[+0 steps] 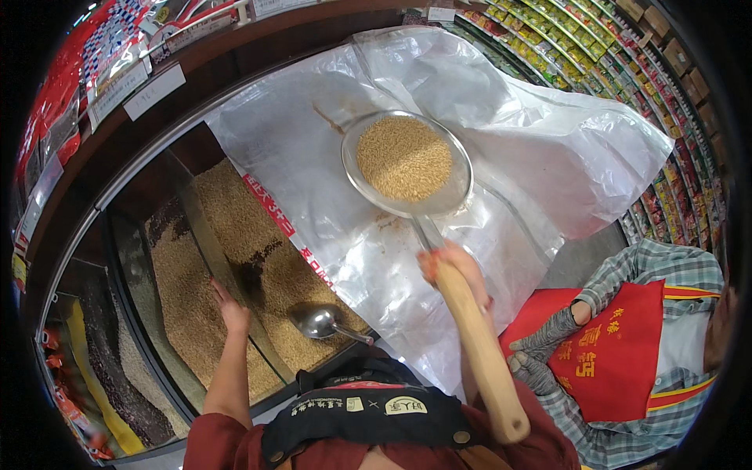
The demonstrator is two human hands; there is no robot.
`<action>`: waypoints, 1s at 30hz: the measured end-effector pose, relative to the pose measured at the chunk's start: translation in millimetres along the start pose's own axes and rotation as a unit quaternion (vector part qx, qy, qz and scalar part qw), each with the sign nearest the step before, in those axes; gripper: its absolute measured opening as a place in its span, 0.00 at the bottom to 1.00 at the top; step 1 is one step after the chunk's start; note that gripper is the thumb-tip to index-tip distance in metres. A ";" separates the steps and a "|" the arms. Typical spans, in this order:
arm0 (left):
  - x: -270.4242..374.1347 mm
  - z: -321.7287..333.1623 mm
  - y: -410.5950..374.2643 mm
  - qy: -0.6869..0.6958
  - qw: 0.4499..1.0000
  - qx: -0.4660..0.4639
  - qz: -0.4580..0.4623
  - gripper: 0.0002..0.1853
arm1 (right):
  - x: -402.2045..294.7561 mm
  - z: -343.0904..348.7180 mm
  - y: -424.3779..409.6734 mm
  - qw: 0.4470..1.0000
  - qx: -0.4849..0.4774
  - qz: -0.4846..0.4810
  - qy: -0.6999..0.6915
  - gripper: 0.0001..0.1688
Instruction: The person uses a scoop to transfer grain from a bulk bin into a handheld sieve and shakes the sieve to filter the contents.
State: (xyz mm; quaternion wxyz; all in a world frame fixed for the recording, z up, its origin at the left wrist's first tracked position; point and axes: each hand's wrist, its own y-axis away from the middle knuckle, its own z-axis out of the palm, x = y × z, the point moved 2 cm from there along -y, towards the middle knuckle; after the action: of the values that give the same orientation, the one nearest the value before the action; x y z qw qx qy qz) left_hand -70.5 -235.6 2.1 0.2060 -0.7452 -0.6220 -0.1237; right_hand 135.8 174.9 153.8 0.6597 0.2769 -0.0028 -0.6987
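My right hand (pixel 458 270) is closed around the shaft of a round metal mesh sieve (pixel 467 161), just where the thick wooden handle (pixel 479 352) begins. Pale grain (pixel 405 158) lies in the sieve's bowl. The sieve is over a large translucent plastic sheet (pixel 399 252), which has dusty marks and a red printed strip. On the left, my left hand (pixel 235 317) reaches over a grain bin beside a clear divider (pixel 205 235); its visible fingers are extended and hold nothing. Whether it touches the divider or the brown grain (pixel 182 299) I cannot tell.
A metal scoop (pixel 317 320) lies on grain in the neighbouring compartment. More bins with dark grain (pixel 108 352) stand farther left. To the right is a person in a red apron (pixel 611 352), gloved hands (pixel 540 346) together. Shelves of packets (pixel 558 35) curve behind the sheet.
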 end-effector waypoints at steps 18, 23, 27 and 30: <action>25.0 -11.3 -2.9 0.046 0.996 -0.050 -0.065 0.49 | -10.7 6.3 26.8 0.999 -0.018 0.004 0.048 0.09; 16.9 6.8 -8.6 0.011 1.000 -0.007 0.020 0.50 | -22.3 0.6 -22.2 0.999 0.010 -0.015 -0.030 0.13; 33.6 -6.4 -8.0 0.035 0.991 -0.079 -0.100 0.51 | -19.1 0.4 -6.6 0.999 -0.012 0.000 -0.034 0.11; 13.8 3.2 0.7 -0.006 0.999 -0.042 -0.027 0.52 | -6.8 9.2 -42.0 0.998 -0.024 -0.056 0.028 0.17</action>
State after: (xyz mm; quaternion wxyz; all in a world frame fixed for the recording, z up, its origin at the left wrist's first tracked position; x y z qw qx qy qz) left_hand -67.3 -222.1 5.3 0.1669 -0.7371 -0.6373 -0.1505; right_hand 93.4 183.3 148.6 0.6256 0.2807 0.0480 -0.7263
